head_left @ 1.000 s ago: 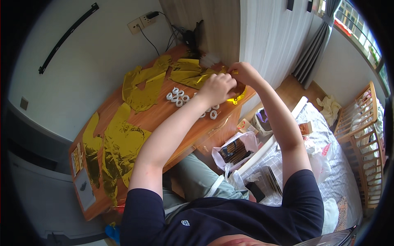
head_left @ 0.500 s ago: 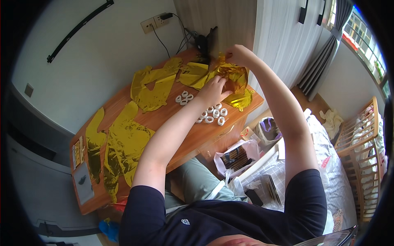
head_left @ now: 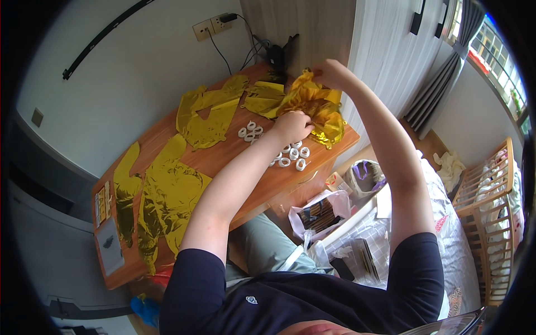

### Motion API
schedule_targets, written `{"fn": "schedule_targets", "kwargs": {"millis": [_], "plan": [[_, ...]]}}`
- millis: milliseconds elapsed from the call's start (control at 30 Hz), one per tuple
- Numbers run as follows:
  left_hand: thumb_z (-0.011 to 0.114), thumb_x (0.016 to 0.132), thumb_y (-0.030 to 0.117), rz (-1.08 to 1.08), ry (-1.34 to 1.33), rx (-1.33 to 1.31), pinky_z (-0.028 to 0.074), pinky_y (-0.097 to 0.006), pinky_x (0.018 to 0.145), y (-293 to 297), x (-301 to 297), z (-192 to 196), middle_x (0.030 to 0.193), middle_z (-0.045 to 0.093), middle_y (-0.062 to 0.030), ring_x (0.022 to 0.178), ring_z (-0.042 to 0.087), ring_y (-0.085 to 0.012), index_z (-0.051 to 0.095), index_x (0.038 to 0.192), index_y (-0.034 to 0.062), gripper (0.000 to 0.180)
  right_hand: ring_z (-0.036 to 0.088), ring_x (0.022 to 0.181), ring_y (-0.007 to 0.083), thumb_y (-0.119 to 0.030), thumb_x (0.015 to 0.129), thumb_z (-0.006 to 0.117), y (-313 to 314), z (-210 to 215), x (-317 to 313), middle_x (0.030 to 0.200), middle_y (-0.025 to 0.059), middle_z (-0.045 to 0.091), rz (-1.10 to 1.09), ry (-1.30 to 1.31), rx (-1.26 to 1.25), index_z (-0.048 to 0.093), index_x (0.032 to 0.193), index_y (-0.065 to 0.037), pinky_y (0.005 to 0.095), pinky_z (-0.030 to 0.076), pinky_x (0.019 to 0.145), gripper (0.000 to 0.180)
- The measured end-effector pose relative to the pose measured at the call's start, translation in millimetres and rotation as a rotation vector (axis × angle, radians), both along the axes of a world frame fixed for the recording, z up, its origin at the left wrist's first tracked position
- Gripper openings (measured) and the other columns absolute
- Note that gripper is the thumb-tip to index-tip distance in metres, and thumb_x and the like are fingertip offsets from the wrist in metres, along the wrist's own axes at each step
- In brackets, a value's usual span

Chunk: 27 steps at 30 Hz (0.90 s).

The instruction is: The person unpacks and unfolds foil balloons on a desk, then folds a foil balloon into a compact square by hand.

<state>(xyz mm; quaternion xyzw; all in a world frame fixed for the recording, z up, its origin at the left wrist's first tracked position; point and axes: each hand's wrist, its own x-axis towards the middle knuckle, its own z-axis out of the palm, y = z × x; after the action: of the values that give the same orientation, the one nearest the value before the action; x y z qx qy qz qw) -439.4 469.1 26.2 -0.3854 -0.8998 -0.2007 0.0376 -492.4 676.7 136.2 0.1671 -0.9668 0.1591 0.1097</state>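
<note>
A crumpled gold foil balloon (head_left: 312,106) is lifted over the right end of the wooden desk (head_left: 223,162). My right hand (head_left: 329,71) pinches its top edge, raised above the desk. My left hand (head_left: 293,125) grips its lower left part, just over several small white tape rolls (head_left: 287,156). More flat gold foil balloons lie along the desk: one (head_left: 209,114) in the middle and large ones (head_left: 164,195) at the left end.
A wall socket (head_left: 209,25) with black cables and a charger sits behind the desk. Cards and a grey sheet (head_left: 106,245) lie at the desk's left end. Plastic bags (head_left: 321,212), a small bin (head_left: 365,173), a bed and a wooden crib (head_left: 491,206) stand on the right.
Both hands have lifted the gold foil balloon higher and spread it; my right hand rose toward the wall corner. The view has shifted, showing more of the desk.
</note>
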Motion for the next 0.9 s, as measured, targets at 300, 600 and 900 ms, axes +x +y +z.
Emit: {"fn": "schedule_targets", "kwargs": {"millis": [300,600,900], "plan": [[0.073,0.086,0.027,0.012,-0.041,-0.030,0.053,-0.044,0.098,-7.7,-4.9,-7.7,0.114,0.066,-0.0058,0.114,0.061,-0.0288,0.072,0.096,0.0166,0.015,0.072,0.089,0.0327,-0.024,0.087,0.075,-18.2,88.3,-31.8,0.099,0.0177,0.075,-0.118,0.470,-0.307,0.074,0.107,-0.003,0.0410,0.055,0.082,0.029],[0.077,0.084,0.028,0.016,-0.068,0.002,0.050,-0.043,0.099,5.8,1.9,-6.0,0.115,0.065,-0.0086,0.115,0.060,-0.0306,0.070,0.097,0.0128,0.021,0.068,0.079,0.0244,-0.011,0.090,0.071,25.0,242.4,30.3,0.086,0.0141,0.072,0.185,0.672,-0.863,0.070,0.102,0.004,0.0363,0.054,0.072,0.020],[0.055,0.097,0.067,-0.228,-0.443,0.739,0.030,-0.057,0.119,-1.2,42.6,31.5,0.141,0.060,-0.0111,0.130,0.057,-0.0253,0.057,0.145,0.0129,0.072,0.070,0.081,0.0246,-0.002,0.081,0.079,-32.9,176.2,279.4,0.090,0.0055,0.073,0.124,1.274,0.065,0.072,0.098,-0.010,0.0353,0.055,0.078,0.020]]}}
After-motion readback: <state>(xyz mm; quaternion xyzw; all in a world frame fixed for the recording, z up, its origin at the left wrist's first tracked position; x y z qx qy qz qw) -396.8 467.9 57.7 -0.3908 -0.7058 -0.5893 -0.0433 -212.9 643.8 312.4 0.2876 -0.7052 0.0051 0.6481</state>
